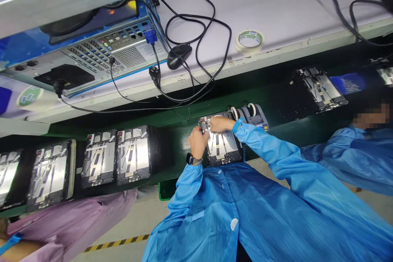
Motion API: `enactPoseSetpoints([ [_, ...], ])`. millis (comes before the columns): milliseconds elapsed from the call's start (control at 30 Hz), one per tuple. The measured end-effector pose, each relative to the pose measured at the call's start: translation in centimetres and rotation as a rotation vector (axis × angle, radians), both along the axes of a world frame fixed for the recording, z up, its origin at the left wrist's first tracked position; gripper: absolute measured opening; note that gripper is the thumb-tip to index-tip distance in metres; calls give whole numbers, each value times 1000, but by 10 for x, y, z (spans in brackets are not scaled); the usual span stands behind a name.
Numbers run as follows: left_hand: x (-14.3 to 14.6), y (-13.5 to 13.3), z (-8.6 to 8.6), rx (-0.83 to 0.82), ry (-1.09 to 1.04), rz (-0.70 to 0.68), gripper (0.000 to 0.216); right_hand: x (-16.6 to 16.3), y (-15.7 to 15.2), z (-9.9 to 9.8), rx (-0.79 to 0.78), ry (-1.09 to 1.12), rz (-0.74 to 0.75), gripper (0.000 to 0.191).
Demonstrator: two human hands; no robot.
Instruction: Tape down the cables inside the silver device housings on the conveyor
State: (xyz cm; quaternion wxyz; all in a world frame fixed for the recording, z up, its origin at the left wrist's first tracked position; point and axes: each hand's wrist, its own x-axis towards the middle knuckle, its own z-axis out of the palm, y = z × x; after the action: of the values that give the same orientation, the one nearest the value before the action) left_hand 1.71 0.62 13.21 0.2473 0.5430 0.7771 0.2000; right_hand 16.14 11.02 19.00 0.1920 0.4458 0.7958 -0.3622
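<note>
Both my hands work at the top left corner of an open tablet chassis (225, 147) lying on the dark green conveyor (172, 147). My left hand (197, 141) is curled closed at the chassis's left edge, with a watch on its wrist. My right hand (219, 123) reaches in from the right, fingers pinched together on the upper edge of the chassis. What the fingertips pinch is too small to make out. Both arms wear blue smock sleeves.
Several more open chassis (132, 154) lie along the belt to the left, one more (321, 88) at the right. A tape dispenser (253, 114) stands behind my right wrist. A shelf above holds a computer case (92, 51), mouse (179, 56), cables and tape roll (250, 40). People sit at left (70, 221) and right (362, 151).
</note>
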Motion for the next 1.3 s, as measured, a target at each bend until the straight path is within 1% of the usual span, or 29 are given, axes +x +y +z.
enactPoseSetpoints([
  [67, 6, 1, 4, 1, 45, -9, 21, 1, 2, -1, 8, -5, 9, 26],
  [133, 10, 1, 5, -3, 48, -14, 20, 6, 4, 1, -5, 0, -10, 22],
  [233, 5, 2, 0, -23, 8, -13, 22, 19, 4, 3, -86, 48, -105, 18],
  [300, -3, 1, -8, -18, -94, -12, 23, 30, 2, 0, -154, 93, -190, 17],
  [367, -13, 1, -16, 6, -266, -7, 20, 41, -2, -7, -203, 140, -270, 18],
  [433, -21, 0, -25, 21, -420, -1, 18, 51, -7, -17, -226, 200, -335, 23],
  [500, -25, -2, -30, 26, -489, 7, 18, 58, -11, -25, -222, 260, -390, 29],
  [600, -24, -3, -35, 45, -473, 20, 18, 64, -15, -31, -201, 299, -445, 32],
  [700, -21, -4, -38, 79, -431, 26, 19, 64, -17, -31, -177, 286, -462, 31],
  [833, -19, -7, -41, 96, -416, 21, 21, 60, -20, -27, -102, 197, -468, 26],
  [1000, -18, -8, -44, 103, -415, 17, 21, 54, -23, -21, 19, 91, -454, 15],
  [1100, -19, -7, -45, 100, -400, 12, 22, 51, -25, -20, 82, 54, -440, 15],
  [1200, -18, -9, -39, 90, -355, -7, 23, 50, -27, -21, 125, 35, -434, 16],
  [1233, -15, -12, -34, 107, -313, -4, 25, 50, -27, -21, 129, 35, -433, 16],
  [1300, -4, -20, -22, 196, -176, 18, 32, 51, -28, -20, 124, 39, -431, 15],
])
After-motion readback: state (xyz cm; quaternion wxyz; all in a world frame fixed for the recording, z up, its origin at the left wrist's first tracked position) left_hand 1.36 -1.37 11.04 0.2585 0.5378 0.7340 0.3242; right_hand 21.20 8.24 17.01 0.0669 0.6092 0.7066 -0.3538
